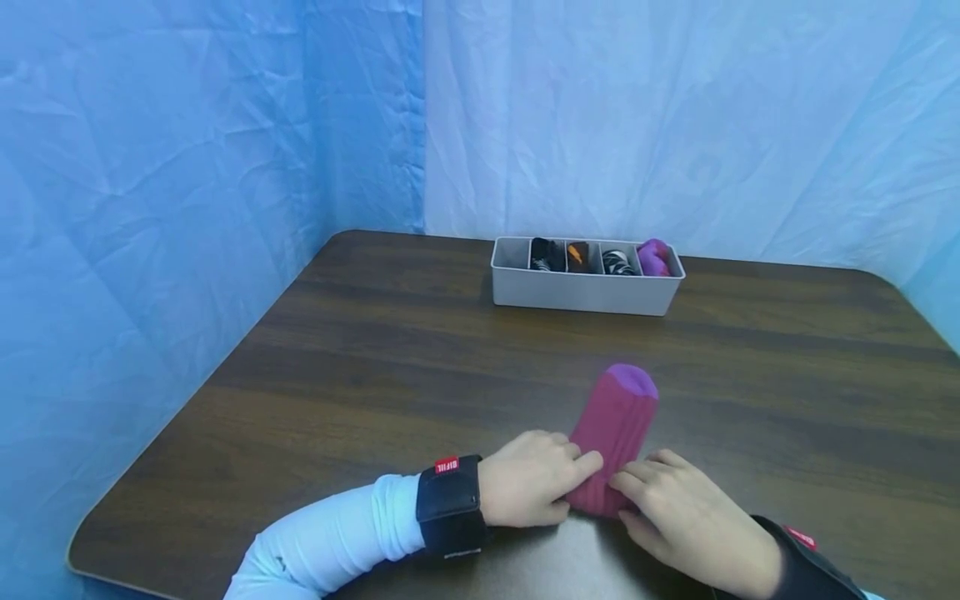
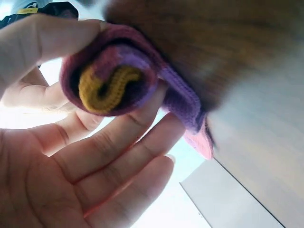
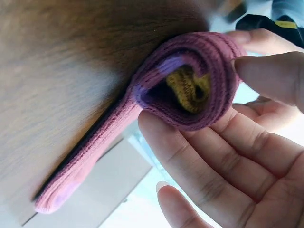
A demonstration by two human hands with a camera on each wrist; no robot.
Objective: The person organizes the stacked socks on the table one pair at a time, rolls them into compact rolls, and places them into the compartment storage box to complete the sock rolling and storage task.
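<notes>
Both hands pinched the rolled near end of the pink sock (image 1: 613, 433) on the surface (image 1: 375, 375): left hand (image 1: 528, 490) and right hand (image 1: 686, 521) each had thumb and fingers curled round the roll. Keeping the roll tight and even mattered most. Only the wrist views showed its yellow core (image 2: 107, 88); only the head view showed the gray organizer (image 1: 585, 287).

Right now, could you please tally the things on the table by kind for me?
Socks being rolled by both hands: 1, the pink sock, under the left hand and right hand.
Grey divided trays: 1, the tray.
Rolled sock bundles in the tray: 4.
Total: 6.
</notes>
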